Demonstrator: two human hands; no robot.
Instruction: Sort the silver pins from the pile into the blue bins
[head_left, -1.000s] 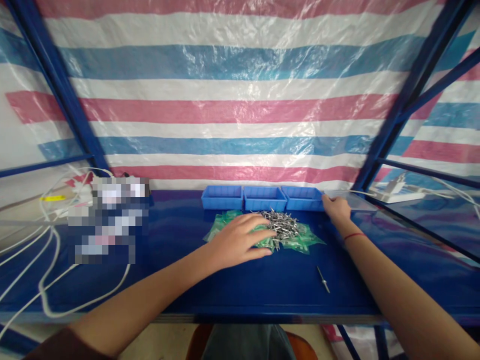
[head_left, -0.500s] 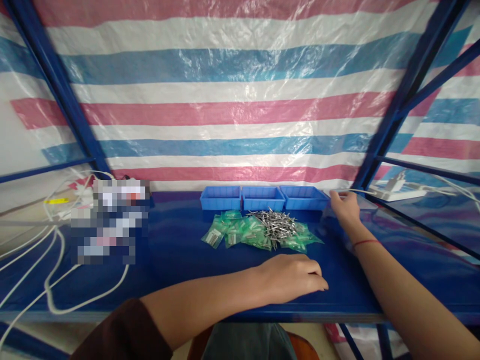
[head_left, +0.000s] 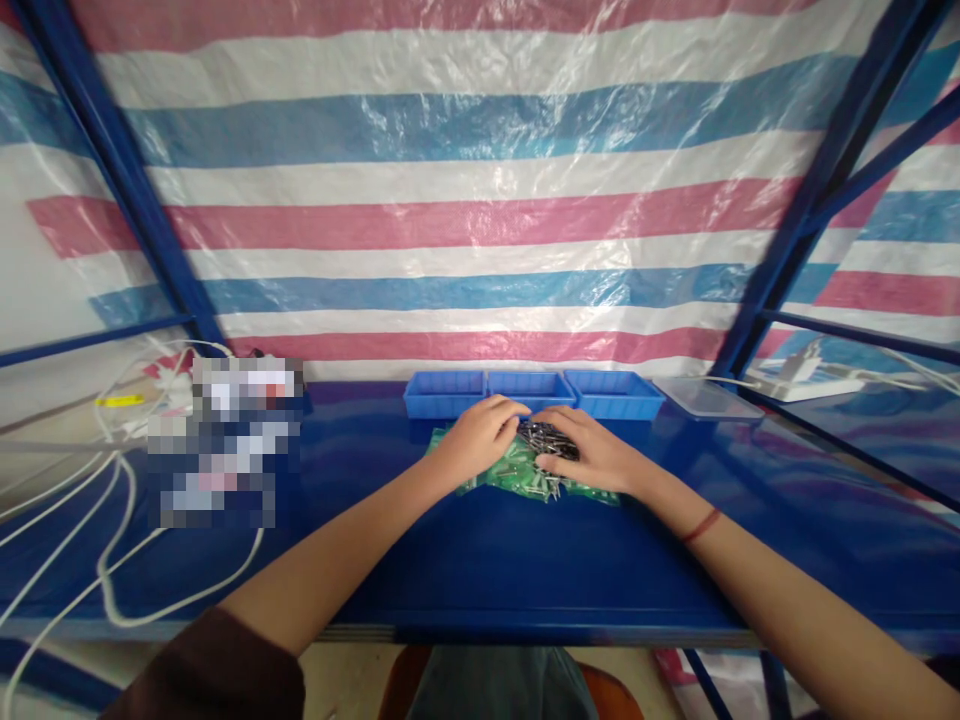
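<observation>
A pile of silvery blind rivets (head_left: 553, 440) lies in the middle of the table on green plastic bags (head_left: 517, 475), some with rivets inside. My left hand (head_left: 482, 440) is at the left side of the pile, fingers stretched towards it and thumb a little apart. On the right side, my right hand (head_left: 596, 452) curves over the rivets with thumb and fingers spread. Both hands partly cover the bags, and some fingertips are hidden against the pile. I see nothing clearly held in either hand.
Three blue bins stand in a row behind the pile: a left bin (head_left: 445, 404), a middle bin (head_left: 517, 384) and a right bin (head_left: 619, 404). A clear plastic lid (head_left: 709, 398) lies to their right. White cables (head_left: 112, 560) and a blurred-out area are at left; a white power strip (head_left: 806, 380) is at right.
My left hand swept to the table's front right, then back to the pile. The single rivet there is gone. My right hand left the right bin's side and came to the pile.
</observation>
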